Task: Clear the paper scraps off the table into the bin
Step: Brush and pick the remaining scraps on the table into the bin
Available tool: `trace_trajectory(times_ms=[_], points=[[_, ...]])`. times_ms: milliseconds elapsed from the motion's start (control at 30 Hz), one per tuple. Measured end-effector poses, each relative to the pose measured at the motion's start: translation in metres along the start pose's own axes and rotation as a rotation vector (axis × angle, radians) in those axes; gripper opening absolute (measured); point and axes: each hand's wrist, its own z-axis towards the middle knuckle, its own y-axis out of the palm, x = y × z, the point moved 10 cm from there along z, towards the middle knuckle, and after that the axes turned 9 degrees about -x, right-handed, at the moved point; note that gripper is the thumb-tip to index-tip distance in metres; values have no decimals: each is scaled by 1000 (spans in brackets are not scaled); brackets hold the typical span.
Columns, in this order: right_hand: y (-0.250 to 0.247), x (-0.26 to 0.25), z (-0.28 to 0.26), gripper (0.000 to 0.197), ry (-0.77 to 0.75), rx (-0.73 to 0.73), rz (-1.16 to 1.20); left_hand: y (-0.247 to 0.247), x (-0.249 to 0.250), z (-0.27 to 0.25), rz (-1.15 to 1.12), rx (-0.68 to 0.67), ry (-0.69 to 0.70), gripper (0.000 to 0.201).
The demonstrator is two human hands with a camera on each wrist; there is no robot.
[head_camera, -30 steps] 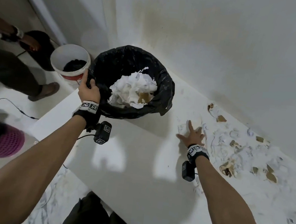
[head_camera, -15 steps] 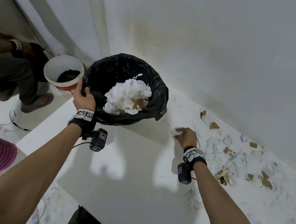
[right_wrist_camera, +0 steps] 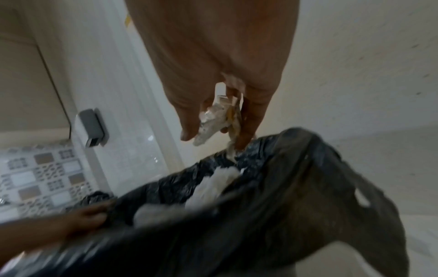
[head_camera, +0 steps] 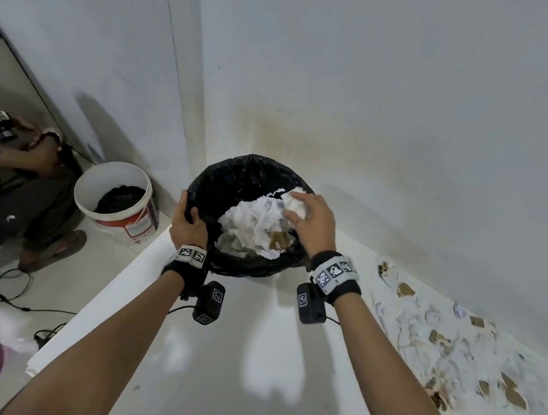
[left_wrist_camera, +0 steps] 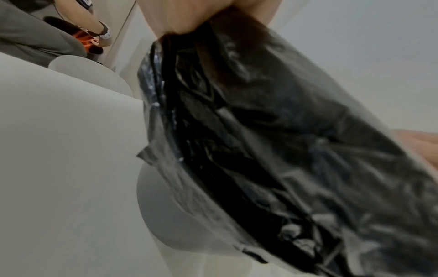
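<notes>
The bin, lined with a glossy, wrinkled black bag, stands at the table's far corner, heaped with crumpled white and brown paper. Above it the right hand pinches a crumpled scrap in curled fingers. The left hand grips the bin's rim. More paper scraps litter the table's right side. A white bucket with dark contents stands on the floor.

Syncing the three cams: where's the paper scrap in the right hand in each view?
Head: the paper scrap is right of centre, under the right hand, above the bin.
Left wrist: not in view; only the bin's black bag fills the picture.
Right wrist: upper centre, pinched between the fingers, just above the bin's rim.
Shared landmark: the black bin bag, in all three.
</notes>
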Motion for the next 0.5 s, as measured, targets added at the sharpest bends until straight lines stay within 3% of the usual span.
trace_trajectory(times_ms=[100,167,300,400,500], points=[[54,-14,7,49,-27,-181,-126,0,5,14,1,11,-28,42],[70,-19,10,50,-43,-204,-238,-2,8,28,14,11,-41,42],[24,-20,16,34,-84,137,-289,-1,11,58,47,-12,-42,43],[-3,44,13,36,107,275,-251,1,12,74,51,-2,-43,44],[22,127,1,55,355,56,-397,4,14,85,27,23,-18,44]])
